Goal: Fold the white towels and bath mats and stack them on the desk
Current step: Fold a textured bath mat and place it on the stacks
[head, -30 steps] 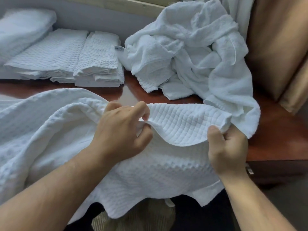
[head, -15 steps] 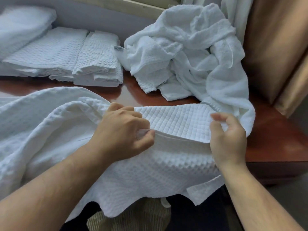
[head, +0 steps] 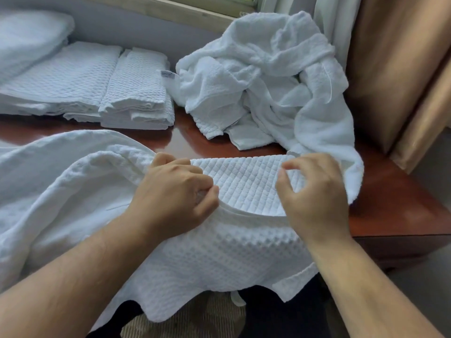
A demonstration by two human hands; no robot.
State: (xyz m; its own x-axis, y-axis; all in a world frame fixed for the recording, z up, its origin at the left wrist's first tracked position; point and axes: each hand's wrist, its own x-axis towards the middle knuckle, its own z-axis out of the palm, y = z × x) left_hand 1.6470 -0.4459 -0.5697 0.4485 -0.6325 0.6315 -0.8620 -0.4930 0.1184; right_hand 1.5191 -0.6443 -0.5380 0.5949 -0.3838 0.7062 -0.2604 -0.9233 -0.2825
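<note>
A large white waffle-weave bath mat (head: 219, 259) lies across the near part of the dark red desk (head: 395, 206) and hangs over its front edge. My left hand (head: 173, 198) pinches a folded-back edge of the mat near its middle. My right hand (head: 314, 191) hovers over the turned-up flap with its fingers loosely curled, and I see no cloth between them. A heap of unfolded white towels (head: 268, 76) sits at the back right. Folded waffle towels (head: 136, 89) are stacked at the back left.
More folded white linen (head: 61, 76) and a soft white bundle (head: 29, 37) lie at the far left by the wall. A tan curtain (head: 400, 64) hangs at the right. The desk's right corner is close to my right hand.
My right hand has let go of the mat's corner and moved left and up over the flap, its fingers spread. My left hand keeps its pinch in nearly the same place.
</note>
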